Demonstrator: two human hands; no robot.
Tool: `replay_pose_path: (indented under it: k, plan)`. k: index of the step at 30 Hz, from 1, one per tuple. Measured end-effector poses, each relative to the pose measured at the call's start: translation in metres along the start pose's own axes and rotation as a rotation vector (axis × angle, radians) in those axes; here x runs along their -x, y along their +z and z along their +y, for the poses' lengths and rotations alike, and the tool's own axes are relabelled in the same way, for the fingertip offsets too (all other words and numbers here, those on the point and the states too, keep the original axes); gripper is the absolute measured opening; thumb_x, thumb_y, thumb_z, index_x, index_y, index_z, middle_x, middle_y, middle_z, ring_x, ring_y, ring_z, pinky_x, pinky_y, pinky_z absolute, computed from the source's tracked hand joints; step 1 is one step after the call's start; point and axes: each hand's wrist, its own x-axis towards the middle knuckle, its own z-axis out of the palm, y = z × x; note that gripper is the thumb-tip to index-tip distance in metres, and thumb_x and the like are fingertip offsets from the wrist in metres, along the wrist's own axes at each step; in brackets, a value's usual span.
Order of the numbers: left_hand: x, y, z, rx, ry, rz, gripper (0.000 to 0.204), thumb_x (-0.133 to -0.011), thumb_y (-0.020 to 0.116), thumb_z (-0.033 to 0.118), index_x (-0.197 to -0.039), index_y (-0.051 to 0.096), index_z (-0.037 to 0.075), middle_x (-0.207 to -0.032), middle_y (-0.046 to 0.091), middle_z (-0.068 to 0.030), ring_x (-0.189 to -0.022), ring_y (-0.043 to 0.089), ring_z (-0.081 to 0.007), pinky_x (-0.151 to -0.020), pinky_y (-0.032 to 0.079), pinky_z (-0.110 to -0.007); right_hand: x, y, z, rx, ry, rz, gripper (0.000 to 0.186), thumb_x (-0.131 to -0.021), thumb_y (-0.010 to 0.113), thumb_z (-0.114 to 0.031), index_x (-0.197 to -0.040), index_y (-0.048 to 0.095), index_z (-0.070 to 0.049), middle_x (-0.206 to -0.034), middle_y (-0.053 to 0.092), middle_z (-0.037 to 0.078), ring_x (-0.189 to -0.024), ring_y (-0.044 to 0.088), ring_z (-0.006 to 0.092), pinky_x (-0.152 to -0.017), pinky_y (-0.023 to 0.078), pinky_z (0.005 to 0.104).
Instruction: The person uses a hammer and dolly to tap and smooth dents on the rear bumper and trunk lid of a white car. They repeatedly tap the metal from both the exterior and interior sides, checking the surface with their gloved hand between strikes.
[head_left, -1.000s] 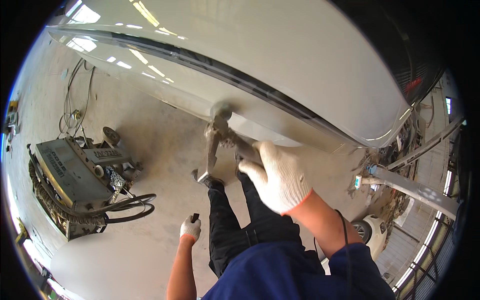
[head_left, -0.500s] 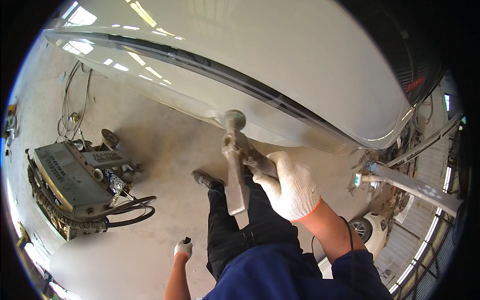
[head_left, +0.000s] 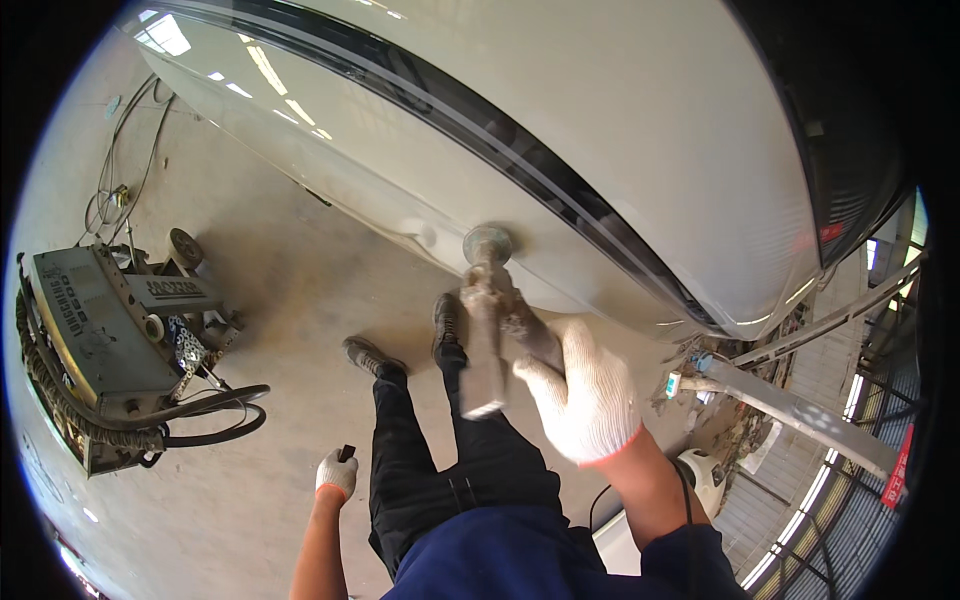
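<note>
My right hand [head_left: 588,395], in a white knit glove, is closed round the handle of a worn metal hammer [head_left: 487,325]. Its round face [head_left: 487,243] is over the lower side of a pale, glossy car body [head_left: 620,130]; I cannot tell whether it touches the panel. The opposite, flat end of the head points back toward my legs. Low on the left, my left hand [head_left: 336,474], also gloved, is closed on a small dark object [head_left: 347,453] whose kind I cannot make out. A dark strip [head_left: 480,130] runs along the car's side.
To the left stands a grey wheeled machine [head_left: 105,335] with thick hoses [head_left: 215,420]; thin cables [head_left: 115,180] lie beyond it. At the right a grey metal arm [head_left: 790,405] juts in near the car. Another white car [head_left: 705,480] is behind my right arm. My shoes [head_left: 372,357] stand on concrete.
The view has shifted, and the wheeled machine now appears farther left. Both my shoes now show. The hammer's round face lies farther right along the car side, and both hands keep their hold.
</note>
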Motion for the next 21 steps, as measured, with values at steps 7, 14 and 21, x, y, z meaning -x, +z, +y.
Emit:
replay_pose_path:
  k: [7,14,21]
  plan:
    - [0.013,0.000,0.025,-0.027,-0.037,-0.030,0.038,-0.091,0.062,0.028,-0.114,0.074,0.001,-0.109,0.076,-0.0275,-0.108,0.071,-0.0456,-0.094,0.056,-0.049,-0.010,0.000,-0.001,0.004,0.014,-0.041,0.034,-0.097,0.081,-0.031,-0.112,0.063,-0.007,-0.079,0.071,0.017,-0.068,0.072,0.0406,-0.060,0.057,0.0464]
    - [-0.005,0.018,-0.059,-0.097,-0.082,-0.004,0.046,-0.091,0.062,0.028,-0.130,0.075,0.007,-0.122,0.076,-0.0250,-0.118,0.072,-0.0416,-0.101,0.057,-0.049,-0.006,-0.009,0.011,0.056,-0.076,-0.025,0.037,-0.095,0.083,-0.029,-0.112,0.062,-0.004,-0.078,0.070,0.018,-0.067,0.071,0.0423,-0.058,0.056,0.0458]
    - [0.005,0.015,-0.046,-0.089,-0.060,0.066,0.036,-0.095,0.060,0.020,-0.123,0.075,0.004,-0.117,0.076,-0.0253,-0.113,0.073,-0.0418,-0.096,0.058,-0.047,0.034,-0.019,0.037,0.198,0.022,-0.041,0.045,-0.091,0.071,-0.004,-0.136,0.066,0.000,-0.107,0.070,0.020,-0.089,0.073,0.0377,-0.073,0.057,0.0438]
